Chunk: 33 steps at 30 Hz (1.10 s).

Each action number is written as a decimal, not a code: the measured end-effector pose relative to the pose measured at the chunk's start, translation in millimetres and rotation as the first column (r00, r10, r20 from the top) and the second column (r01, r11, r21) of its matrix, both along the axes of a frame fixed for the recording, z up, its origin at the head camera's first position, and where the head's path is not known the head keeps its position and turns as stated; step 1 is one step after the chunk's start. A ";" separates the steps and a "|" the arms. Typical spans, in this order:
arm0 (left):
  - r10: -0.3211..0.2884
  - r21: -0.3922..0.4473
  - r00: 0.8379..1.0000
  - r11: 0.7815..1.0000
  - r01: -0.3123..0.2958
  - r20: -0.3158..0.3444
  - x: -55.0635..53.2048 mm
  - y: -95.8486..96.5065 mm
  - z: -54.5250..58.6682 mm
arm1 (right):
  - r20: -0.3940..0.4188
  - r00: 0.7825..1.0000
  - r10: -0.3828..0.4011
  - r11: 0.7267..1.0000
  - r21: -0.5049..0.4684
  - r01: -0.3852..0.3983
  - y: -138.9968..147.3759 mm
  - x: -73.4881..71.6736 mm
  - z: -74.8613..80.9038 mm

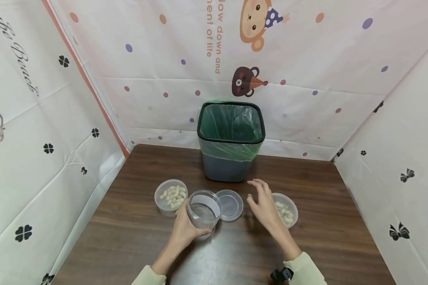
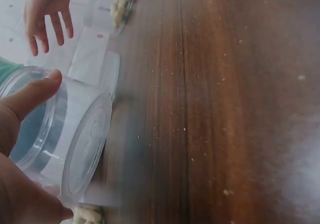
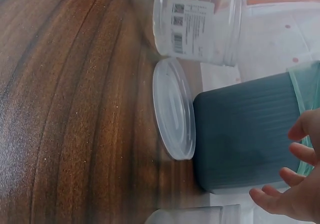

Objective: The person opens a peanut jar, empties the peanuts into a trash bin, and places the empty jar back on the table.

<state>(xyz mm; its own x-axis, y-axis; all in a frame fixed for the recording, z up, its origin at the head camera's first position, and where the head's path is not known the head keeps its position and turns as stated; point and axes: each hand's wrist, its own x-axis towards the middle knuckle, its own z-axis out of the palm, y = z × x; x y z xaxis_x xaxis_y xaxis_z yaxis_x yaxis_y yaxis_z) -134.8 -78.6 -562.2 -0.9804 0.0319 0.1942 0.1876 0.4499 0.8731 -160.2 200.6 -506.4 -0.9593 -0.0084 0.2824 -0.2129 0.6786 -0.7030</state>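
My left hand (image 1: 184, 228) grips a clear plastic jar (image 1: 204, 209), thumb on the near side. The jar has a white printed label (image 3: 192, 28) and nothing shows inside it. Behind that hand stands a tub of peanuts in their shells (image 1: 171, 196). A translucent round lid (image 1: 230, 205) lies on the table beside the jar, partly behind it. My right hand (image 1: 265, 206) hovers with fingers apart and relaxed, holding nothing, between the lid and a second tub of peanuts (image 1: 286, 209), which it partly hides in the head view.
A dark bin (image 1: 226, 168) lined with a green bag (image 1: 232, 122) stands at the back of the wooden table (image 1: 135, 237). Printed cloth hangs along the back and both sides. A black watch-like device (image 1: 281, 275) sits at the right cuff.
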 end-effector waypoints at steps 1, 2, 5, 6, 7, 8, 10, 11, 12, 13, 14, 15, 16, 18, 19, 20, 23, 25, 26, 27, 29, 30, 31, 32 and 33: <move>0.001 0.012 1.000 1.000 -0.001 -0.002 -2.2 2.3 -1.9 | 0.000 1.000 -0.001 1.000 0.003 0.001 0.3 -0.1 0.0; 0.003 0.026 1.000 1.000 -0.003 -0.002 -4.8 5.1 -3.7 | 0.003 1.000 -0.001 1.000 0.006 0.001 0.3 -0.2 0.0; 0.018 0.070 1.000 0.997 -0.017 -0.019 -15.1 15.3 -9.8 | 0.009 1.000 -0.002 1.000 0.009 0.002 0.1 -0.9 -0.4; 0.026 0.077 0.999 0.997 -0.024 -0.024 -18.8 18.9 -11.6 | 0.011 1.000 -0.001 1.000 0.009 0.001 0.2 -1.2 -0.7; 0.029 0.087 0.999 0.996 -0.027 -0.024 -22.8 22.2 -13.0 | 0.016 1.000 0.001 1.000 0.012 -0.002 0.3 -1.5 -0.9; 0.028 0.097 0.999 0.995 -0.025 -0.027 -27.1 25.4 -14.5 | 0.021 1.000 0.005 1.000 0.013 -0.005 0.4 -2.0 -1.1; 0.020 0.117 0.999 0.993 -0.016 -0.026 -36.8 30.2 -17.0 | 0.022 1.000 0.006 1.000 0.013 -0.006 0.2 -3.6 -1.3; 0.014 0.122 1.000 0.992 -0.012 -0.015 -41.4 31.9 -17.8 | 0.020 1.000 0.007 1.000 0.015 -0.008 0.2 -4.6 -1.5; 0.011 0.130 1.000 0.992 -0.010 -0.008 -45.8 33.4 -18.4 | 0.020 1.000 0.010 1.000 0.016 -0.010 0.2 -5.4 -1.5; 0.009 0.137 1.000 0.991 -0.009 0.001 -50.2 34.4 -19.2 | 0.019 1.000 0.013 1.000 0.016 -0.013 0.0 -6.2 -1.4; 0.011 0.142 1.000 0.990 -0.012 0.010 -54.5 35.1 -20.0 | 0.014 1.000 0.017 1.000 0.015 -0.017 -0.2 -6.9 -1.4; 0.018 0.141 1.000 0.990 -0.021 0.022 -58.5 35.6 -20.6 | 0.009 1.000 0.019 1.000 0.015 -0.019 -0.4 -7.4 -1.3; 0.023 0.145 0.999 0.989 -0.028 0.034 -61.8 36.2 -21.1 | 0.004 1.000 0.022 1.000 0.015 -0.022 -0.5 -7.7 -1.3; 0.033 0.158 0.999 0.987 -0.039 0.041 -67.9 37.5 -22.5 | 0.001 1.000 0.023 1.000 0.017 -0.023 -0.2 -7.5 -1.7; 0.038 0.163 0.998 0.986 -0.045 0.048 -70.5 37.9 -23.3 | -0.001 1.000 0.025 1.000 0.017 -0.025 -0.4 -7.6 -2.2; 0.045 0.166 0.998 0.985 -0.052 0.049 -72.5 38.5 -24.0 | -0.003 1.000 0.025 1.000 0.018 -0.025 -0.5 -7.6 -2.8; 0.054 0.164 0.997 0.984 -0.062 0.049 -75.8 40.5 -27.3 | 0.008 1.000 0.026 1.000 0.013 -0.026 -1.1 -6.4 -4.1; 0.058 0.157 0.997 0.985 -0.065 0.045 -76.1 41.5 -29.1 | 0.021 0.999 0.028 1.000 0.000 -0.028 -2.2 -5.3 -4.7; 0.057 0.153 0.998 0.986 -0.061 0.036 -76.0 41.8 -30.1 | 0.028 0.999 0.027 1.000 -0.007 -0.026 -3.0 -5.0 -4.7; 0.052 0.152 0.998 0.987 -0.055 0.023 -76.0 41.8 -30.9 | 0.034 0.999 0.026 1.000 -0.016 -0.025 -4.0 -5.0 -4.7; 0.043 0.162 0.999 0.986 -0.042 -0.007 -76.0 41.4 -31.5 | 0.039 0.999 0.026 0.999 -0.030 -0.025 -6.4 -5.7 -4.5; 0.042 0.166 0.999 0.985 -0.037 -0.025 -76.0 40.8 -31.5 | 0.037 0.999 0.028 0.999 -0.034 -0.027 -7.9 -6.7 -4.3; 0.043 0.166 0.998 0.985 -0.036 -0.038 -76.0 40.1 -31.2 | 0.040 0.999 0.033 0.999 -0.037 -0.032 -9.2 -7.8 -4.0; 0.046 0.164 0.998 0.986 -0.038 -0.046 -76.1 39.2 -30.8 | 0.040 0.998 0.040 0.999 -0.038 -0.038 -10.8 -9.3 -4.0; 0.050 0.163 0.997 0.986 -0.042 -0.050 -76.0 38.3 -30.2 | 0.040 0.998 0.048 0.998 -0.040 -0.046 -12.3 -10.5 -3.8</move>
